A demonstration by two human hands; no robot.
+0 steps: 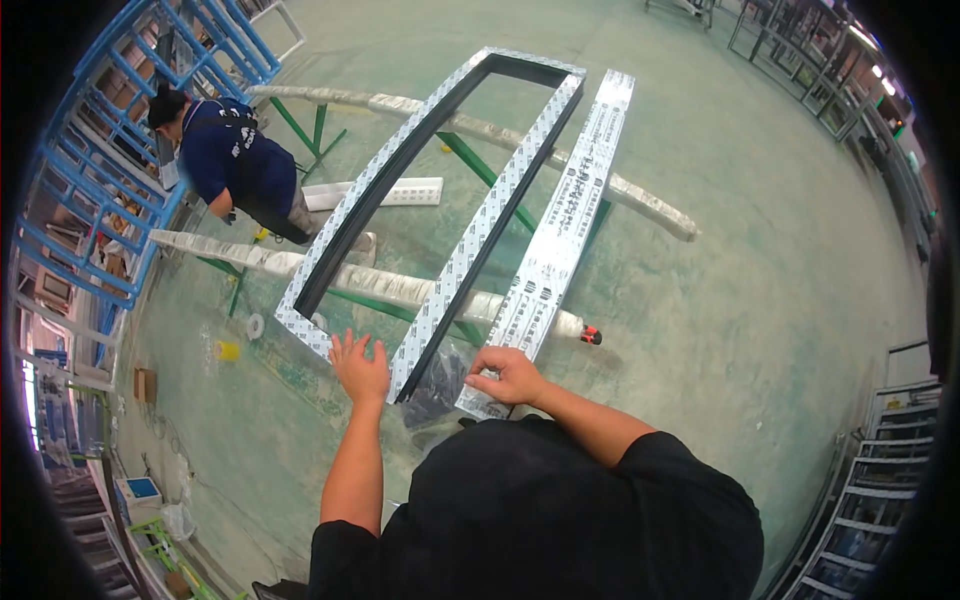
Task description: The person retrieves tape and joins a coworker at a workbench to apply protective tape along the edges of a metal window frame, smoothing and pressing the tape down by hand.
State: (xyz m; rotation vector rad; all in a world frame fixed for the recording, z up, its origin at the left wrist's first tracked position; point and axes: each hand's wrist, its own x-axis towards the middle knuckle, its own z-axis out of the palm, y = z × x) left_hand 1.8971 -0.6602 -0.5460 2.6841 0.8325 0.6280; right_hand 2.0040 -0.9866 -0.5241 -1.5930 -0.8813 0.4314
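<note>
A long rectangular frame [457, 272], wrapped in printed silver-white film with black inner sides, lies across two padded bars. My left hand [360, 368] rests at its near end, fingers spread, covering part of the short side. To the right, a long flat panel [565, 228] in the same kind of printed film lies on the bars alongside the frame. Over the panel's near end is my right hand [505, 377], its fingers curled in toward the thumb. Whatever sits between those fingers, if anything, is hidden. Crumpled clear plastic [437, 385] shows between the frame and the panel.
The near padded bar [400, 288] and far padded bar [655, 205] stand on green legs. A red-and-black tool [592, 335] is at the near bar's end. Another person [235, 155] bends beside blue racks [85, 250]. A yellow tape roll [228, 351] is on the floor.
</note>
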